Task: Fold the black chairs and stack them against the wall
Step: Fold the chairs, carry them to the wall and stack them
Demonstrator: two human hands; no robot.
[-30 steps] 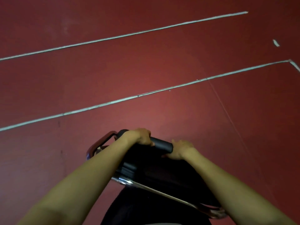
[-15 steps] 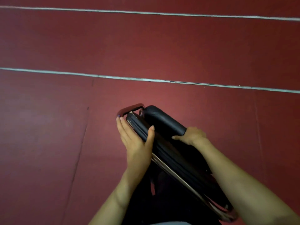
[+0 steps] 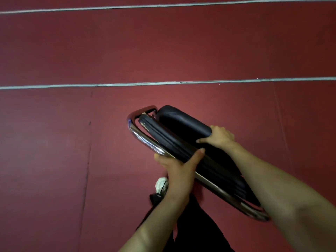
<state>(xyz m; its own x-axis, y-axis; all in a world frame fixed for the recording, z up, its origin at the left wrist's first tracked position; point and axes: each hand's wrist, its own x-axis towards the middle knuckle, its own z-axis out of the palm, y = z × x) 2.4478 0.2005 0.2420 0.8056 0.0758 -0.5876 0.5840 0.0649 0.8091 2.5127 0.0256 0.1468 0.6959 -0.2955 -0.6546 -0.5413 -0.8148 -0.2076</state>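
One black chair (image 3: 183, 124) is folded flat and held slantwise, its rounded top end toward the upper left and its far end low on the right, where it blurs behind the right forearm. Its padded back pad (image 3: 189, 122) lies uppermost, the seat cushion (image 3: 163, 140) is pressed close against it, and the chrome tube (image 3: 143, 140) of the frame runs along the near side and bends round the top end. A pale scuff shows on the cushion's edge near that bend. Any print on the chair is too small to read.

The left hand (image 3: 179, 166) holds the chair from below at about mid-length: its grip is closed round it, the thumb laid across the cushion's edge and the fingers curled under the chrome tube. The right hand (image 3: 221, 137) has its grip closed on the end of the back pad, the thumb along the pad's lower edge and the fingers wrapped over the far side.

Below the left wrist a white shoe (image 3: 161, 185) and dark trousers (image 3: 198, 226) show. Under everything lies the dark red floor (image 3: 63, 51), crossed by two pale lines, one (image 3: 109, 85) just beyond the chair's top end and one (image 3: 127, 6) along the far edge of the view. A thin seam (image 3: 87, 160) in the floor runs down the left side.
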